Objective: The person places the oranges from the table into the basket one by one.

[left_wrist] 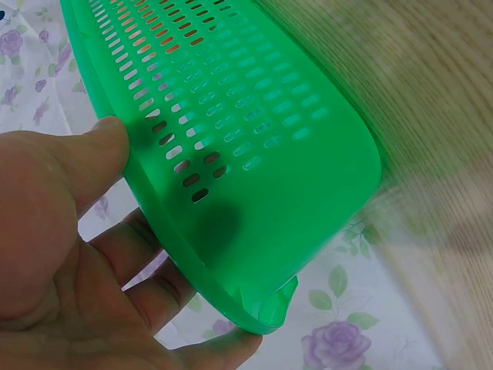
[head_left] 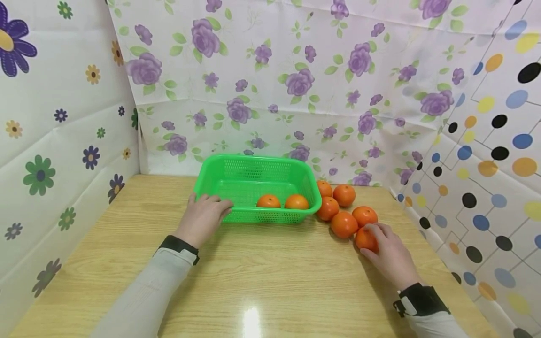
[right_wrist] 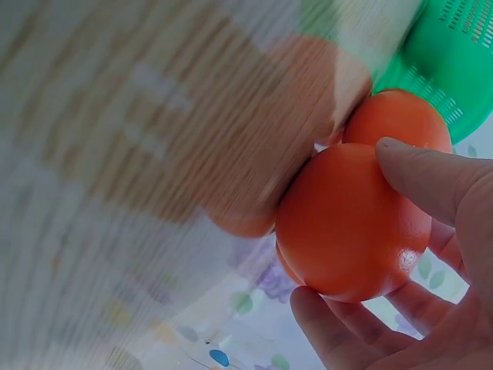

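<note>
A green plastic basket (head_left: 258, 216) with slotted walls sits toward the back of the table, two oranges (head_left: 268, 202) inside it. My left hand (head_left: 203, 217) grips its rim at the near left corner, thumb on one side of the wall (left_wrist: 254, 193) and fingers on the other. To the right, my right hand (head_left: 390, 251) holds the nearest orange (right_wrist: 350, 223) of a loose group, thumb on one side and fingertips round the other. Another orange (head_left: 344, 225) lies just beyond it, beside the one being held.
Several more oranges (head_left: 328, 208) cluster against the basket's right side. The wooden table (head_left: 270, 272) meets a flowered cloth wall (head_left: 262, 94) at the back. Patterned cloths also hang at the left (head_left: 63, 155) and the right (head_left: 486, 178).
</note>
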### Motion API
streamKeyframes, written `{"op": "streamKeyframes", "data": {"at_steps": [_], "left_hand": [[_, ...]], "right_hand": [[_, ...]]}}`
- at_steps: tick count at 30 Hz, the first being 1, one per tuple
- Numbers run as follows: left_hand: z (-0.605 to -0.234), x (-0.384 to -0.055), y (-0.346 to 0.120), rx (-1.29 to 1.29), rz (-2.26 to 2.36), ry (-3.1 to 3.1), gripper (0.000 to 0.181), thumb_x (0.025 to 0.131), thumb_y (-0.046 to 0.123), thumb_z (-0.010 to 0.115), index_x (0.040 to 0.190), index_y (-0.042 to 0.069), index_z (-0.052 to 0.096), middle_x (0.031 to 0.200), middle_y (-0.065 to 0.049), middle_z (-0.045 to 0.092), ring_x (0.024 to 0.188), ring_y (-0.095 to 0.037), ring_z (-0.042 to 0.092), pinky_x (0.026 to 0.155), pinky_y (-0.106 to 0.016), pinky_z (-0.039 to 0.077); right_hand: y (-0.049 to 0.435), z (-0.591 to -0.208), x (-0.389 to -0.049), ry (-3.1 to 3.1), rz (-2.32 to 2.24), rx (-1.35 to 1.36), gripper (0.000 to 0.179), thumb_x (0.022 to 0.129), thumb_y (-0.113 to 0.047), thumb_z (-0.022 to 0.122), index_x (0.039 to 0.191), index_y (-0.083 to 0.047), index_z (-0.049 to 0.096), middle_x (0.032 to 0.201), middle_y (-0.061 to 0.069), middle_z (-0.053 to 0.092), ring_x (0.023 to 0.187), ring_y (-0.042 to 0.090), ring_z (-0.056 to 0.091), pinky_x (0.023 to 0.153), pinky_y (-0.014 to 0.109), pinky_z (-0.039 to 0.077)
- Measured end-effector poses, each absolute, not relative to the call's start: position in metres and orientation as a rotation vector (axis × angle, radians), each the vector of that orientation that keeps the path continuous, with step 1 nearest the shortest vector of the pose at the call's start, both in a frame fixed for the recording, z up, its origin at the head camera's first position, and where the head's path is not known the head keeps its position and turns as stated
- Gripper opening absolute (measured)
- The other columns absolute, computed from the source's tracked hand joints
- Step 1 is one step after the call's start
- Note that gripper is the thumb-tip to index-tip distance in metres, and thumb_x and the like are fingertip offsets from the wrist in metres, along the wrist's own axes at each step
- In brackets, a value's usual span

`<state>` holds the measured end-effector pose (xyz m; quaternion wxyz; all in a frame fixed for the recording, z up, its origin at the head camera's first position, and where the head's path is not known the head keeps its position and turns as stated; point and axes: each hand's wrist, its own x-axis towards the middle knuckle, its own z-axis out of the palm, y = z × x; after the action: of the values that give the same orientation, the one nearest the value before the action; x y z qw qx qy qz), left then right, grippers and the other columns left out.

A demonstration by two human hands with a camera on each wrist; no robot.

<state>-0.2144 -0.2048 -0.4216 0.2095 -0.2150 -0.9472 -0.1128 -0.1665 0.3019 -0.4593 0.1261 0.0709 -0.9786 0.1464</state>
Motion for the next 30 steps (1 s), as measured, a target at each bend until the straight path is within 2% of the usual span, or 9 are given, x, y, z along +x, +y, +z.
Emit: {"op": "streamKeyframes", "data": {"at_steps": [30], "left_hand": [[-0.4199, -0.214, -0.2044, -0.59, -0.304, -2.649, 0.016, 0.108, 0.025, 0.074, 0.121, 0.017, 0.08, 0.111, -0.009, 0.079, 0.109, -0.043, 0.071, 0.114, -0.083, 0.038]], "right_hand": [[0.2999, -0.4633, -0.1648, -2.817, 0.397, 0.212, 0.06, 0.093, -0.012, 0.092, 0.144, -0.007, 0.06, 0.149, 0.033, 0.05, 0.128, 0.059, 0.055, 0.103, 0.08, 0.05]]}}
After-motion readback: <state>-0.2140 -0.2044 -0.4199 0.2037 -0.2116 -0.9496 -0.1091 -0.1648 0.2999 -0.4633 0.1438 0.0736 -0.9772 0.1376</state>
